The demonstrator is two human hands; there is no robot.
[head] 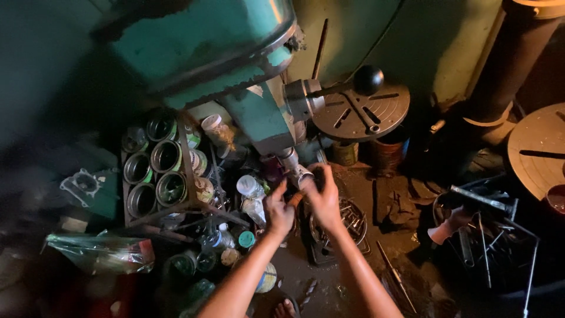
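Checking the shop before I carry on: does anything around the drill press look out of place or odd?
Yes. Loose drill bits lie on the dirty floor by a bare foot. Cans lie stacked on their sides. Both hands, left hand and right hand, work at the chuck.

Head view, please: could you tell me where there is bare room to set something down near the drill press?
The bare patches are the dirt floor between the tray of bits and the dark tub of rods, and the slotted round table. It is crowded left of the left hand with stacked tins and bottles, and the right hand is at the chuck.
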